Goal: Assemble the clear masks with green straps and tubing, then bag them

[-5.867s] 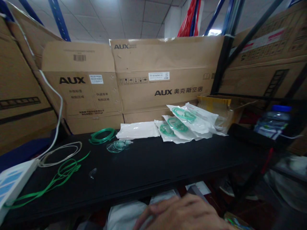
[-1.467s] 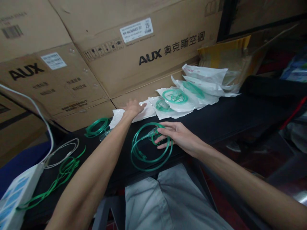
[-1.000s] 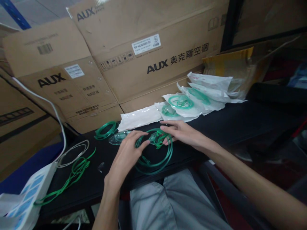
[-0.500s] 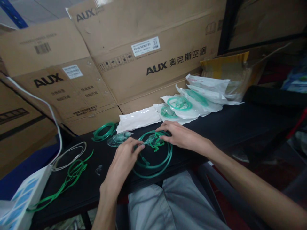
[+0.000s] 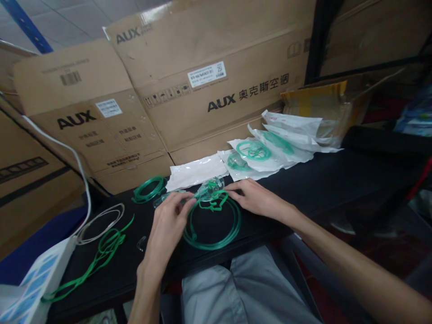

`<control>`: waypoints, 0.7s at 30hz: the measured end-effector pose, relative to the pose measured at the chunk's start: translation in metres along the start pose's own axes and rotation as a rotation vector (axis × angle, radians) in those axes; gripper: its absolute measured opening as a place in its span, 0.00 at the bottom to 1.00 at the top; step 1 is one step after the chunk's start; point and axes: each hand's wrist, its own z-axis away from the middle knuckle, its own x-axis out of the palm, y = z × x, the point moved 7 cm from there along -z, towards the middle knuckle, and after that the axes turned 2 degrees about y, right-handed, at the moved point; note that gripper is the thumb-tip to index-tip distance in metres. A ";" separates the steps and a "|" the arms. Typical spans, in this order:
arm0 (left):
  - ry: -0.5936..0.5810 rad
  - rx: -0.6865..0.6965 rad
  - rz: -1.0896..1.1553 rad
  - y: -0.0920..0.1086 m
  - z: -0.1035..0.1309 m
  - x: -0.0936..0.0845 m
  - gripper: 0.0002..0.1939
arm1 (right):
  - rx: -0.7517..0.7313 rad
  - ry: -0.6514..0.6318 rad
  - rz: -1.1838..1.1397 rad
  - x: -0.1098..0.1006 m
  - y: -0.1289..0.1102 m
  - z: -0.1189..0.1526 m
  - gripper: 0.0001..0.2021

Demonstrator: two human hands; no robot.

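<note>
Shifted farther back, clear mask, between left hand and right hand

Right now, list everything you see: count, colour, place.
Mask with strap: one, clear with green, centre
Second mask: one, clear, part-hidden, left of first
Tubing coils: two, green, front centre, back left
Small piece: one, clear, left
Straps: uncounted, green, left
Cord: uncounted, whitish, left
Cable: one, white, far left
Power strip: one, white-blue, far left
Flat packet: one, white, behind mask
Overlapping packets: several, white, green inside some, back centre
Cardboard boxes: several, brown, back and sides
Table: one, black, beneath
Posts: two, blue and black, back
Blurred item: one, bluish, right edge
Trousers: one pair, grey, bottom
Left hand: one, bare, mask's left end
Right hand: one, bare, mask's right
</note>
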 end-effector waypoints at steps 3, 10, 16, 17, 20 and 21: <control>-0.028 0.047 0.014 0.007 -0.004 0.005 0.10 | 0.030 0.192 -0.047 -0.030 -0.003 -0.009 0.16; -0.106 0.091 0.094 0.016 -0.005 0.025 0.09 | -0.005 -0.026 -0.201 -0.017 -0.021 -0.018 0.25; -0.128 0.191 0.111 0.022 0.000 0.032 0.07 | 0.175 -0.343 -0.336 0.015 -0.017 -0.016 0.27; -0.124 0.205 0.102 0.023 0.001 0.032 0.07 | 0.216 -0.395 -0.376 0.018 -0.018 -0.015 0.26; -0.130 0.243 0.058 0.023 0.004 0.031 0.07 | 0.362 -0.530 -0.493 0.025 -0.018 -0.010 0.23; -0.146 0.258 0.036 0.024 0.005 0.032 0.07 | 0.400 -0.557 -0.516 0.027 -0.018 -0.009 0.23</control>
